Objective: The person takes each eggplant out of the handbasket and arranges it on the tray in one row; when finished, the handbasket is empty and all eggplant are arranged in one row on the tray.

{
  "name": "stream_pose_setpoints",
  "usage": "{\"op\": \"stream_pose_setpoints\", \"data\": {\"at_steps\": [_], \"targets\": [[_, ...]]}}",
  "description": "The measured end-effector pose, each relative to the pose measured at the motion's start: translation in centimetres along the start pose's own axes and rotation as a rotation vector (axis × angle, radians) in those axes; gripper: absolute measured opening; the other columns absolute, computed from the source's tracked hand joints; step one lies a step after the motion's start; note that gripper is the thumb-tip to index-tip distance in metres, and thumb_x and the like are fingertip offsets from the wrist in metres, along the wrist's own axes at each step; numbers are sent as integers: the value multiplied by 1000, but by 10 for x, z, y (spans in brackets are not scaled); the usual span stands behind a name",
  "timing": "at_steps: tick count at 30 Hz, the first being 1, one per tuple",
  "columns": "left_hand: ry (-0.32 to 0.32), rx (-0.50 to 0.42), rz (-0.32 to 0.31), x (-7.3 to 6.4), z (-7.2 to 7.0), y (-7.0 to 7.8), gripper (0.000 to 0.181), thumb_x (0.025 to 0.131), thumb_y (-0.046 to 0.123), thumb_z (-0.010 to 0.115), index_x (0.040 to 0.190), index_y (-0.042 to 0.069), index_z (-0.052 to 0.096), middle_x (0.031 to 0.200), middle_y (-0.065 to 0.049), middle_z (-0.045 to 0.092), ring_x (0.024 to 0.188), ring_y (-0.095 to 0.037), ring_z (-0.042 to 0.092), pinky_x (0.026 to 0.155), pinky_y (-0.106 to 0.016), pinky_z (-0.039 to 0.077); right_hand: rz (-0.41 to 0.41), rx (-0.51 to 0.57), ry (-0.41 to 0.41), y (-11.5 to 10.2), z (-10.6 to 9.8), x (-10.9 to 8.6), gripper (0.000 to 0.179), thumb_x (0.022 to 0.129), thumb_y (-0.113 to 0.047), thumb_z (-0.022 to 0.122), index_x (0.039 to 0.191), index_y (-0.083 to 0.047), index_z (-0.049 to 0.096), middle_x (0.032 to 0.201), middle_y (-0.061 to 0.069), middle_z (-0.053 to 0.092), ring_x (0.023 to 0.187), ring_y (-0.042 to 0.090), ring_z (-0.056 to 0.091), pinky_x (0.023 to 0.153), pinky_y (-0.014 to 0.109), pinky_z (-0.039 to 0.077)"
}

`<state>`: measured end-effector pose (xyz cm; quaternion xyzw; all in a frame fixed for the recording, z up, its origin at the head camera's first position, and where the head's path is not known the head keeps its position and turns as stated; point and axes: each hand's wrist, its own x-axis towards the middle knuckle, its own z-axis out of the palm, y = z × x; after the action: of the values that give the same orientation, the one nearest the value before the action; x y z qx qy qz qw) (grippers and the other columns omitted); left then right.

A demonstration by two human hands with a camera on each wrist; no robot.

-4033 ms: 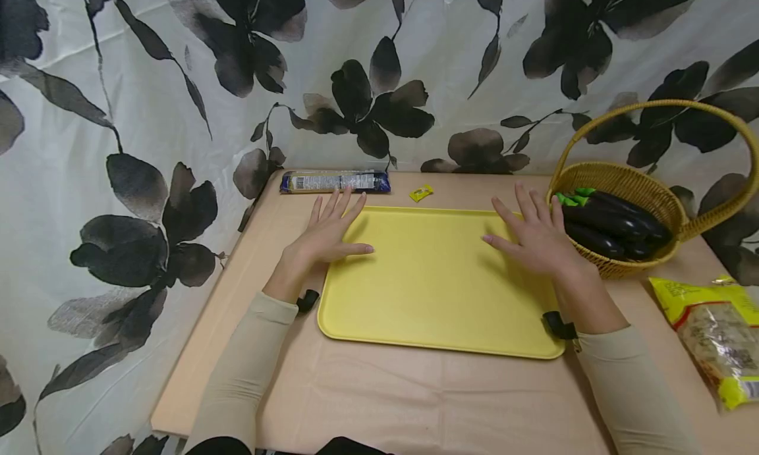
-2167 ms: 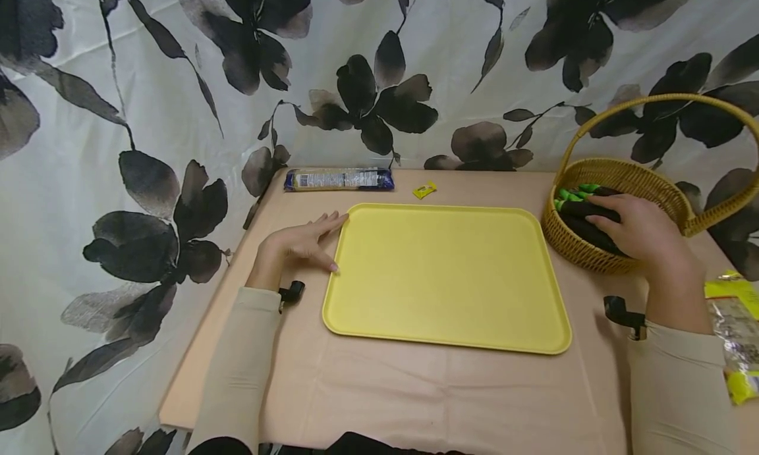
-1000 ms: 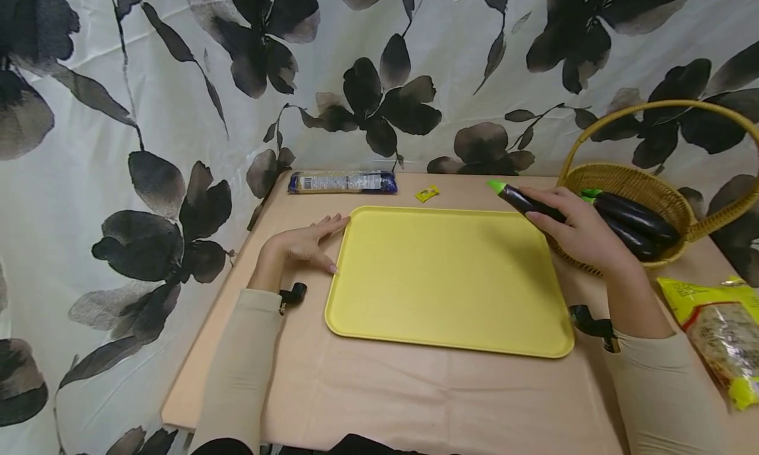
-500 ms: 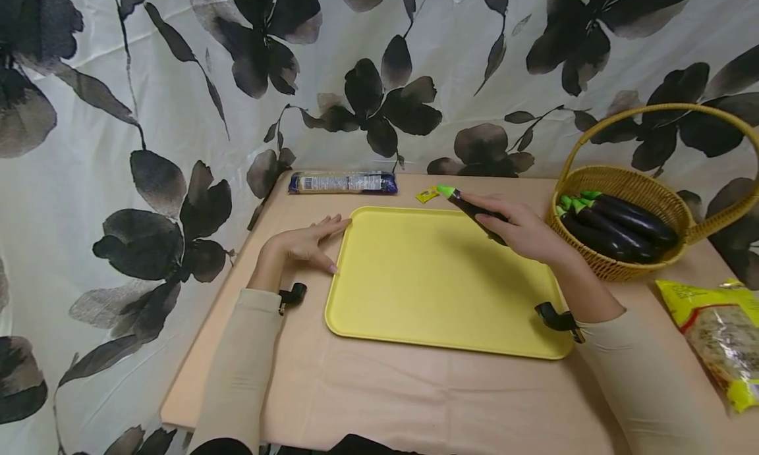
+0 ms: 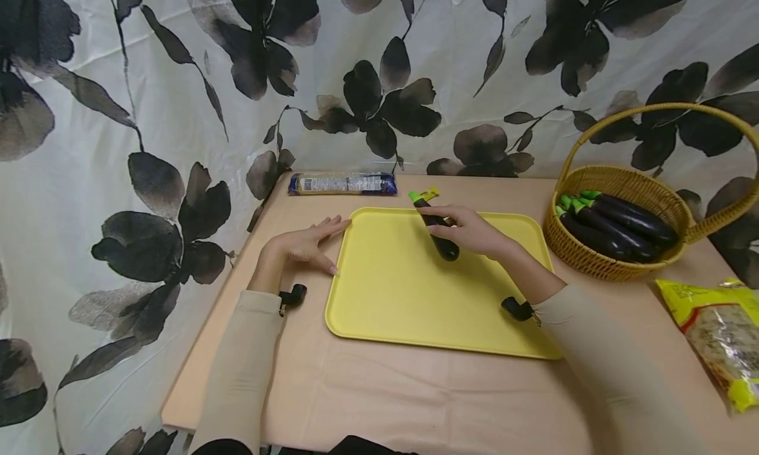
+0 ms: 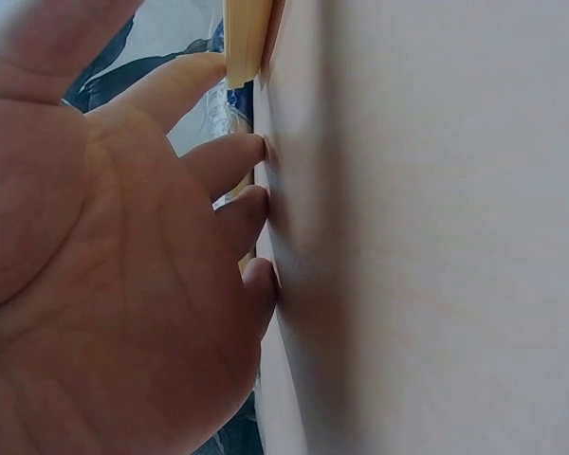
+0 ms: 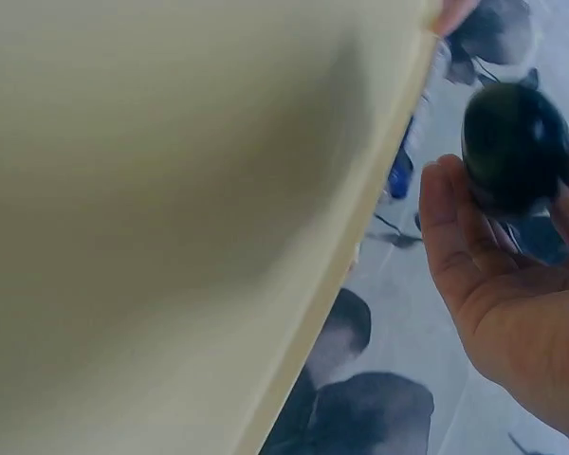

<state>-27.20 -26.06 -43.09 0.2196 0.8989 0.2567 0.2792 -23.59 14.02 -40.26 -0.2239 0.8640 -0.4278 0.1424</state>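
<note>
In the head view my right hand [image 5: 468, 231] grips a dark purple eggplant [image 5: 440, 238] with a bright green stem end, over the back middle of a yellow tray [image 5: 415, 303]. The right wrist view shows the eggplant's rounded end [image 7: 514, 147] between thumb and fingers, apart from the tray's surface. My left hand [image 5: 299, 247] rests at the tray's left edge, thumb and index finger touching the rim. Its other fingertips [image 6: 251, 204] meet the table in the left wrist view. More eggplants [image 5: 622, 228] lie in a wicker basket [image 5: 599, 270] to the right.
A blue-ended packet [image 5: 342, 183] lies behind the tray, beside a small yellow packet [image 5: 429, 193] partly behind the eggplant. At the right edge lies a yellow bag with a clear window [image 5: 717, 336]. The basket's tall handle [image 5: 658, 106] arches up, and a floral curtain [image 5: 474, 60] hangs behind the table.
My right hand reached into the basket, took out an eggplant and carried it left over the tray, turning it. My left hand moved from above the tray to its left edge and stays there.
</note>
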Motion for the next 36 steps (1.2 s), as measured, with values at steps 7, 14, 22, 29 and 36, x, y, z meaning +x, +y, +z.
{"op": "stream_pose_setpoints", "data": {"at_steps": [7,14,22,29,36], "targets": [[0,10,4,2,-1,0,131,65,56,95,167,39,15,177,3,-7,162,-31,-14,127,-67,-7,17,39,-138,-11,17,13,65,101,-23,69,161,-22,42,166,10,38,130,31,53,100,44,47],[9,43,19,0,-1,-4,129,68,56,94,168,36,15,177,-1,-4,163,-32,-12,128,-65,-4,35,66,-220,-15,41,29,67,101,-32,69,161,-19,42,155,12,46,116,27,57,88,36,53],[8,24,13,0,0,-4,129,68,55,94,168,38,15,177,2,-4,162,-32,-13,127,-67,-4,10,50,-241,-23,66,44,65,101,-31,70,159,-18,45,133,15,54,94,25,63,79,37,57],[5,17,4,-2,0,-4,128,68,55,94,168,38,15,177,2,-5,162,-31,-13,127,-66,-4,5,36,-225,-31,80,53,64,101,-30,70,159,-19,45,151,15,51,119,27,57,87,37,56],[9,-15,8,0,0,-3,127,68,52,95,167,39,17,177,2,-4,162,-32,-13,126,-69,-5,9,41,-237,-36,90,62,65,100,-33,71,158,-16,47,146,15,55,75,24,68,70,31,59]]}}
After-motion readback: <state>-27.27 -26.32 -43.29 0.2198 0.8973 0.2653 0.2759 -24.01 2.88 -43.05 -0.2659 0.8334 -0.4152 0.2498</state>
